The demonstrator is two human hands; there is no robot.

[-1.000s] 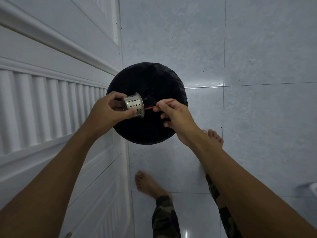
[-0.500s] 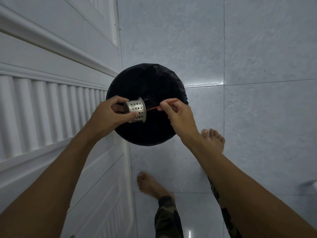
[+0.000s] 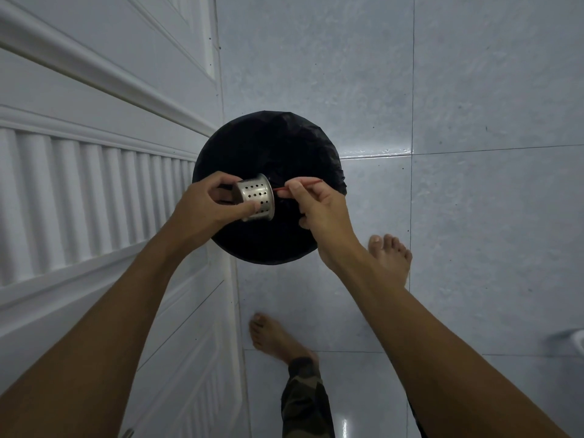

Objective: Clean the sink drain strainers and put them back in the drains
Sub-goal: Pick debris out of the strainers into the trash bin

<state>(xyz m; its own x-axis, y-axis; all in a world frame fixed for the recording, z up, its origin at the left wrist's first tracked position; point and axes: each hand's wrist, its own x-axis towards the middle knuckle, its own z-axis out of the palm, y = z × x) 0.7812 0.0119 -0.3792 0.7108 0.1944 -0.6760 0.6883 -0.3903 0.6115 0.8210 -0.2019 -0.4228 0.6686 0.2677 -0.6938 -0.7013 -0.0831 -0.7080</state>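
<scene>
Strainer (image 3: 255, 199) sits on its side in the left hand (image 3: 202, 210), thumb across the perforated wall and fingers behind the base, its flanged mouth facing three o'clock over the black-lined bin (image 3: 268, 147). The right hand (image 3: 319, 207) pinches a thin red stick (image 3: 303, 184) whose tip enters the strainer's mouth. Likely step: scraping residue out into the bin.

Risks, as I judge them:
- The thumb-and-finger hold on smooth metal looks light; a hard poke from three o'clock could push the strainer out of the hand and into the bin liner
- The stick looks slender and may snap or jam in a hole if levered sideways
- Loosened scraps could miss the bin rim and land on the tiled floor (image 3: 474, 121) near the bare foot (image 3: 390, 257) at five o'clock, if the mouth tips off-centre
</scene>
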